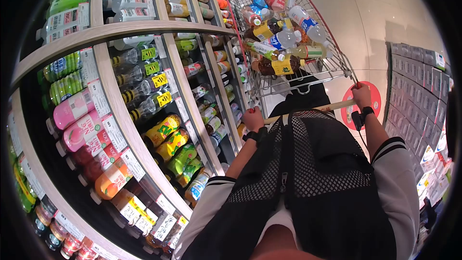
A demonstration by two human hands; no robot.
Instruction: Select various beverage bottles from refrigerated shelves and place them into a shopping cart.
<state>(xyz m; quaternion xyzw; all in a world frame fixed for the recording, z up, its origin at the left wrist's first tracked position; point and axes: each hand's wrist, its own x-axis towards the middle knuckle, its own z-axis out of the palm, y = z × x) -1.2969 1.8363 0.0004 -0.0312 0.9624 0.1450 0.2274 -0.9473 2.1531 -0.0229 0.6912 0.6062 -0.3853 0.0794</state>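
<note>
A wire shopping cart (337,43) with red edging stands ahead of me, loaded with several drink bottles and packages. My left hand (253,119) is closed on the cart's frame at its near left corner. At the near right corner, my right hand (362,97) also grips the frame. Between my wrists a pale wooden rod (337,106) crosses in front of my body; what holds it is hidden. A dark-capped cola-coloured bottle with a yellow label (281,66) lies near the cart's close end, below a clear bottle with a blue label (284,40).
Shelves (110,86) of bottled drinks run close along the left, beside the cart. Stacked grey boxes (416,86) line the right side. A red round floor sticker (373,108) lies on the tiled floor (358,24) by my right hand.
</note>
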